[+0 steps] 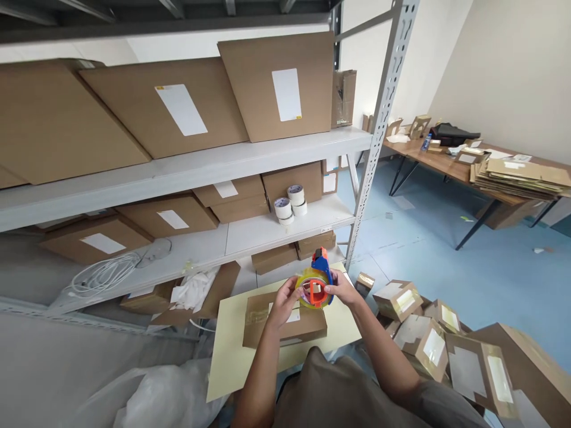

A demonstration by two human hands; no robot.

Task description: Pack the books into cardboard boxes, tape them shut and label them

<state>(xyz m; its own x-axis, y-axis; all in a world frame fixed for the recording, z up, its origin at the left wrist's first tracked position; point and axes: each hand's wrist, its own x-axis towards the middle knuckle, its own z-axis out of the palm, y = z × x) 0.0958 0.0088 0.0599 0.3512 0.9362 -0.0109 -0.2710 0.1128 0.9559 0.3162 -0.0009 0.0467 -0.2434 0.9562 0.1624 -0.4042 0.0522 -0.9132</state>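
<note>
Tape dispenser [328, 274], blue-and-orange, held above the carton [307, 330] on the pale surface [227, 356]. Left hand [282, 302] grips the tape roll [307, 276], right hand [343, 289] the blue frame [321, 264]. Probably light, stiff plastic; roll smooth, perhaps slippery. Best held by the frame; exact contact hard to make out.

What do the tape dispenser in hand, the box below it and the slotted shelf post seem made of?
Tape dispenser: probably hard plastic, judging by its bright blue and orange moulded-looking frame. Box: matte brown cardboard, by its plain, flat panels. Shelf post: likely painted metal, pale grey, with punched slots along it.
</note>
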